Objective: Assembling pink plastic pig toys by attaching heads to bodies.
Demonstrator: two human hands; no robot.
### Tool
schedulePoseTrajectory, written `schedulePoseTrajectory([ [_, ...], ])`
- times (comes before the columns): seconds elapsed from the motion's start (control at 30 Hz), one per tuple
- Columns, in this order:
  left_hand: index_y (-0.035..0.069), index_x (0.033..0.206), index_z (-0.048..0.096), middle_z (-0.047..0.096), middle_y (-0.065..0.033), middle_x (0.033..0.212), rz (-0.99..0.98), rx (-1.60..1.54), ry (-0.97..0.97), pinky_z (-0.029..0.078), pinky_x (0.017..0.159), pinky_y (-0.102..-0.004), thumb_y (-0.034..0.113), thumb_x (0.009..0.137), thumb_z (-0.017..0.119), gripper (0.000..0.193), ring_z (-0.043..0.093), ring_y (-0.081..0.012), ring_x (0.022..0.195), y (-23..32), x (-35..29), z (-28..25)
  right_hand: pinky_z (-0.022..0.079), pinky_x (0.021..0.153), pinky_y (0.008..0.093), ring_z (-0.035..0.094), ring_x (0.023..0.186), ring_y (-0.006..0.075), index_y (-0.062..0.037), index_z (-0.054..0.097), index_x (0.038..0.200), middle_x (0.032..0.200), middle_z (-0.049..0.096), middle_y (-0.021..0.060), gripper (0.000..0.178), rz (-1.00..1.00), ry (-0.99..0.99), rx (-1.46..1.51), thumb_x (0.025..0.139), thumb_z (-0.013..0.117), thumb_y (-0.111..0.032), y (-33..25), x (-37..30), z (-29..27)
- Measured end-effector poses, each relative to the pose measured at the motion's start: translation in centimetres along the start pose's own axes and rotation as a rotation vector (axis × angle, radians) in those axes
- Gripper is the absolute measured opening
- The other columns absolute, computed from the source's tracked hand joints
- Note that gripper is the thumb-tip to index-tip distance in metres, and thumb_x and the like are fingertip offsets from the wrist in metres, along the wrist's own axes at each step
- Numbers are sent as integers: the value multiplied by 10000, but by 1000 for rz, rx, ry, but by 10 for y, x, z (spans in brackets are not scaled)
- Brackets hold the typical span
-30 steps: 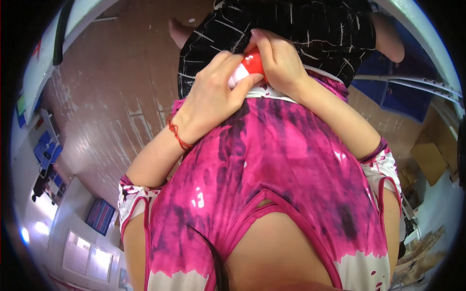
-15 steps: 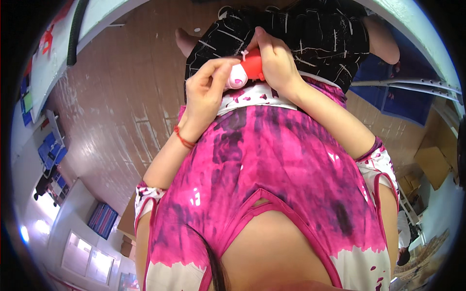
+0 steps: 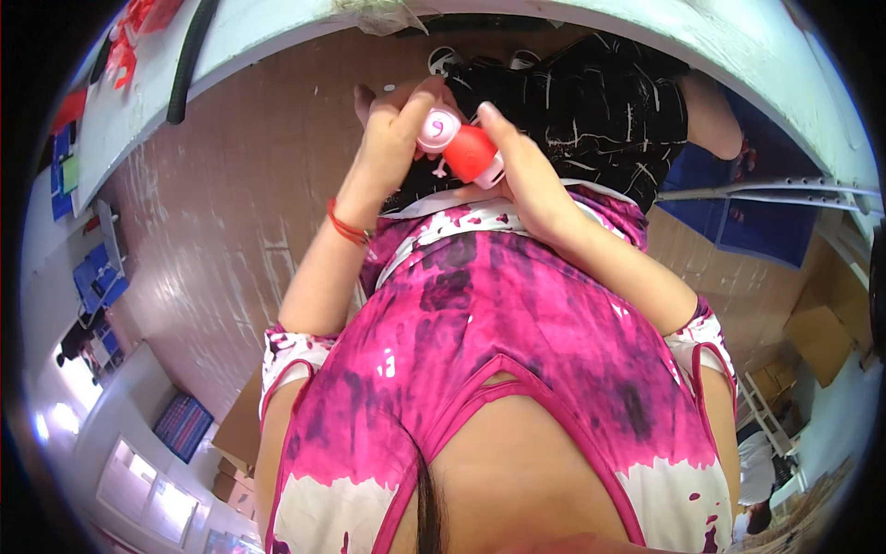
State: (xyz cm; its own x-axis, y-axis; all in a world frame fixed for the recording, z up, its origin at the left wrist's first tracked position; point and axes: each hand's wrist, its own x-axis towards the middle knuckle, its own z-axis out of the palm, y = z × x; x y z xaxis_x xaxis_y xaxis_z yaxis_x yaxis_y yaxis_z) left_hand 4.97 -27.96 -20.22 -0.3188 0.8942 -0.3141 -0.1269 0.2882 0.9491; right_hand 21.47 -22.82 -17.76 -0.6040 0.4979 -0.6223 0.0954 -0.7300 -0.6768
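A small plastic toy figure [image 3: 471, 154] with a red body and a pale pink round head is held above my lap. A thin pink arm sticks out of its side, and a pale base shows at its lower end. My left hand [image 3: 399, 127] is closed around the head end, the thumb near the face with its pink curl mark. On the body and base side, my right hand [image 3: 528, 175] grips the figure, thumb raised along the red part. The fingers under the figure are partly hidden in both hands.
A white table edge [image 3: 305, 42] curves across the top, with a black tube [image 3: 192, 65] hanging over it and red pieces [image 3: 120, 55] at the left. Blue bins [image 3: 752, 217] and white metal bars [image 3: 757, 189] are at the right. Cardboard boxes [image 3: 821, 337] stand farther back.
The toy figure has turned, so its arm now points down-left and its base faces my right palm. My left hand has moved up, and my right hand has lowered slightly.
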Motion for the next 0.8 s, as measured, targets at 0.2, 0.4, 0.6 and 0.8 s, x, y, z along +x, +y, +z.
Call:
schedulePoseTrajectory([
  [0.2, -45, 836, 626, 622, -36, 743, 59, 152, -199, 442, 710, -235, 231, 882, 534, 294, 561, -106, 730, 17, 14, 8, 484, 692, 235, 555, 741, 88, 13, 541, 1065, 871, 580, 34, 415, -24, -352, -124, 896, 616, -359, 6, -1, -14],
  [0.4, -29, 837, 633, 599, -14, 741, -7, 56, -228, 423, 664, -225, 239, 902, 560, 285, 523, -71, 698, 6, 19, 8, 505, 652, 243, 567, 771, 103, 20, 529, 1069, 892, 581, 56, 438, -11, -277, -173, 890, 624, -368, 19, 8, -23],
  [0.6, -22, 867, 646, 605, -10, 752, -8, 11, -214, 417, 652, -219, 260, 905, 574, 294, 523, -62, 694, 10, 15, 8, 495, 685, 260, 571, 806, 113, 23, 526, 1057, 920, 598, 79, 465, -117, -326, -252, 887, 618, -401, 27, 10, -26],
  [0.8, 63, 795, 678, 651, -21, 756, -46, 13, -175, 292, 931, -259, 372, 897, 553, 349, 591, -103, 758, 4, 13, 8, 476, 724, 273, 570, 808, 121, 16, 511, 1079, 941, 596, 74, 446, -185, -331, -387, 898, 608, -380, 24, 11, -27],
])
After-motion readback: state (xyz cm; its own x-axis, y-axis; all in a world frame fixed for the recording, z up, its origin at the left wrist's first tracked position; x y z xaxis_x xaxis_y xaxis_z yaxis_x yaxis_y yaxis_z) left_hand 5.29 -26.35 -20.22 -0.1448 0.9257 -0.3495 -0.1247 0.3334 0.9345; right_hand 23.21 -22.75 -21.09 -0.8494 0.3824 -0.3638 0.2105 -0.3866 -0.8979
